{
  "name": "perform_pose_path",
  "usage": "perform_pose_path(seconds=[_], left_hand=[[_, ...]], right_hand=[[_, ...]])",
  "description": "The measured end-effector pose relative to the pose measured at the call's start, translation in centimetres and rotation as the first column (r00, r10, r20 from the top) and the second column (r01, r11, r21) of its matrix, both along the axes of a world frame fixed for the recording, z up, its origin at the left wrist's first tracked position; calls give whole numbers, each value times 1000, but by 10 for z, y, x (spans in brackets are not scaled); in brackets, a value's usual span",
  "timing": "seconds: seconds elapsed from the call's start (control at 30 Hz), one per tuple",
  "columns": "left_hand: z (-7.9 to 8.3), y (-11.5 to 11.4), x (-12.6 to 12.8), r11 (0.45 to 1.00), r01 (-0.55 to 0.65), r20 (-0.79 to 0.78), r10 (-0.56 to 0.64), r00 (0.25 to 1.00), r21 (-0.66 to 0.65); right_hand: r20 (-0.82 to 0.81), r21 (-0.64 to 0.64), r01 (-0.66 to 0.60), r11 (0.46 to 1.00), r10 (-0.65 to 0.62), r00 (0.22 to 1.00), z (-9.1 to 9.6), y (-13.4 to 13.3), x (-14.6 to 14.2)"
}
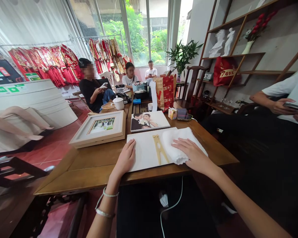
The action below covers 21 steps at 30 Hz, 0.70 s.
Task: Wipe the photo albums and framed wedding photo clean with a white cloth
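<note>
A flat white board (142, 153) lies at the table's near edge. On its middle rests a pale yellow two-legged flat piece (158, 148), narrow at the top and split below. My left hand (127, 155) lies along the board's left edge, its fingers stretched out together. Folded white cloth (172, 140), soft and fluffy, covers the right part of the board and reaches past it. Resting flat on that cloth is my right hand (188, 150), fingers spread. Beyond the board sits a wedding photo panel (151, 120) showing a couple.
Light wooden picture frames (99, 127) are stacked at left on the brown table (89, 168). Behind stand a lidded white cup (118, 103), a red paper bag (166, 91), a small box (172, 113) and a phone (183, 114). Several people sit around; a white cable (173, 206) hangs below.
</note>
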<state>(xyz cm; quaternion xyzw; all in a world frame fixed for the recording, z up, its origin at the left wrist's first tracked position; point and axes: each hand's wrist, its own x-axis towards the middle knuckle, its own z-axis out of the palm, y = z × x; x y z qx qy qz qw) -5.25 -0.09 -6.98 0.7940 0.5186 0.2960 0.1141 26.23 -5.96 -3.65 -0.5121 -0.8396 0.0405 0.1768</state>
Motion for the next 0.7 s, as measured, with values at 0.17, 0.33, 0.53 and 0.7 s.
perform_pose_path(seconds=[0.17, 0.33, 0.53, 0.7], left_hand=[[3, -2, 1, 1000, 0, -7, 0, 1000, -13], [6, -3, 3, 999, -15, -27, 14, 1000, -42], [4, -2, 2, 1000, -9, -14, 9, 1000, -26], [2, -1, 1, 1000, -9, -11, 8, 1000, -24]], right_hand=[[-18, -17, -28, 999, 27, 999, 2, 27, 2], [-18, -33, -12, 999, 11, 1000, 2, 48, -1], [34, -1, 37, 999, -37, 999, 2, 34, -10], [28, 27, 20, 999, -21, 999, -3, 1, -14]])
